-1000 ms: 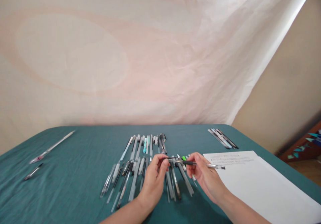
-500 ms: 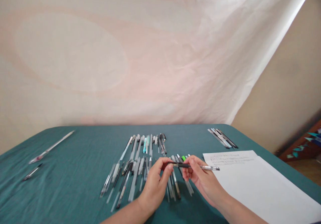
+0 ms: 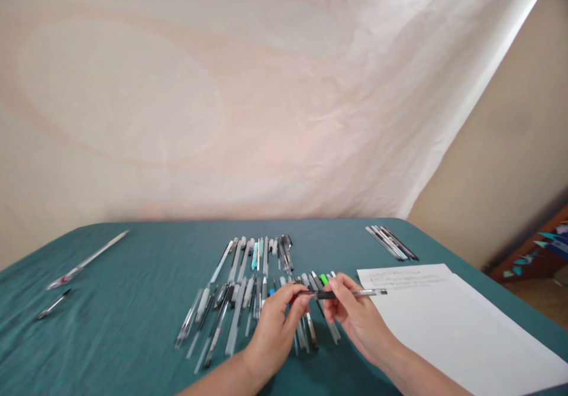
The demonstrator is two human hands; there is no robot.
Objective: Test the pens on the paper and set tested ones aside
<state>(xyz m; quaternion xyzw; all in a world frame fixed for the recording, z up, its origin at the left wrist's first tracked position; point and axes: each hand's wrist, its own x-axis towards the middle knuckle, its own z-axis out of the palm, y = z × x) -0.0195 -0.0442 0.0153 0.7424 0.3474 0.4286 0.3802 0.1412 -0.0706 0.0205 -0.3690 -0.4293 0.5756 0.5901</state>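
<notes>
A pen [image 3: 327, 295] with a black grip section and a clear barrel lies level between my two hands, above the rows of pens. My left hand [image 3: 277, 319] pinches its left end between thumb and fingers, which hide the tip. My right hand [image 3: 357, 316] is closed around the black section and clear barrel, with the barrel end poking out to the right. Below and behind both hands lie several pens [image 3: 237, 310], clear, black and white, in two rough rows. One with a bright green part [image 3: 323, 279] shows beside my right fingers.
White paper sheets [image 3: 448, 325] with handwriting at the top lie at the right. Several pens [image 3: 390, 243] are grouped at the back right. At the left are a long clear packet [image 3: 91, 260] and a single pen [image 3: 54, 304]. Green cloth [image 3: 133, 325] covers the table.
My left fingers have shifted slightly right along the pen, covering a little more of its left end. The view has moved slightly. Both hands still hold the pen.
</notes>
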